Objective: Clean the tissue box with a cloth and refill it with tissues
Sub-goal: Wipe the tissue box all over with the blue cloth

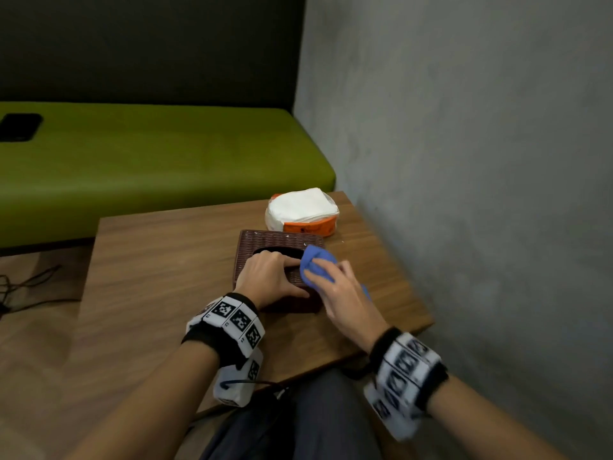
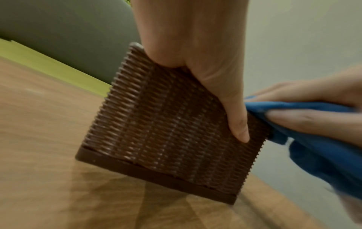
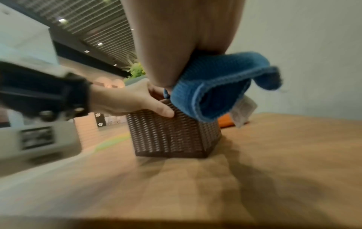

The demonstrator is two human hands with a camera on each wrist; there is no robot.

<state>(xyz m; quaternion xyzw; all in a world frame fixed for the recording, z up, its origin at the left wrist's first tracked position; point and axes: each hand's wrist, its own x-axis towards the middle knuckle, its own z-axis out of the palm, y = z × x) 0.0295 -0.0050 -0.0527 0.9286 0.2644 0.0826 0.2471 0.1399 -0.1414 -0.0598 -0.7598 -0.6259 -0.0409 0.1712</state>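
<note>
The right hand [image 1: 345, 293] grips a bunched blue cloth [image 1: 315, 263] on the top of the brown woven tissue box [image 1: 278, 239], which the left hand [image 1: 275, 277] clamps down on the wooden table [image 1: 159, 260]; a hard swipe might skid it into the orange-wrapped tissue pack [image 1: 302, 210] behind; its print is unreadable

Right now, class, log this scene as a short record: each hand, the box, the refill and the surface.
left hand: grips the tissue box, thumb down its near side
right hand: holds the blue cloth against the box top
tissue box: brown woven, upright on the table
tissue pack: behind the box, untouched
table: wooden, beside a grey wall
</note>
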